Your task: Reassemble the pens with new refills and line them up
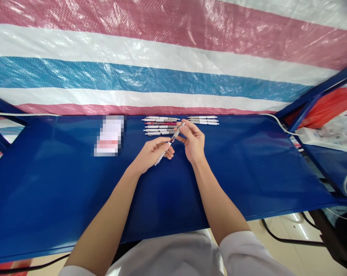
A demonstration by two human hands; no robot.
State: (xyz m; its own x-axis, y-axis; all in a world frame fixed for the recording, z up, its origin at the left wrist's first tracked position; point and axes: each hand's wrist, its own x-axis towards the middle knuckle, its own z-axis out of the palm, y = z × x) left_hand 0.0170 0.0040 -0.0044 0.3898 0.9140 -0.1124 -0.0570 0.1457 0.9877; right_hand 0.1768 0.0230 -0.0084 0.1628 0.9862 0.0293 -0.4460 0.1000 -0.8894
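As both hands (150, 154) (194, 144) grip, pen (172, 138) slanted, spanning them

The left hand (149, 156) and right hand (195, 144) both hold a slanted pen (177, 133) above the blue tabletop (76, 184). More pens (159, 130) lie in two bunches just past the hands. A shiny striped sheet (162, 57) hangs behind, red, white and blue.

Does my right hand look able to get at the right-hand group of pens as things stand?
Probably yes: the right-hand group of pens lies just beyond your right hand, with nothing visible in between. That hand is gripping a pen, though, so it may need to let go first.
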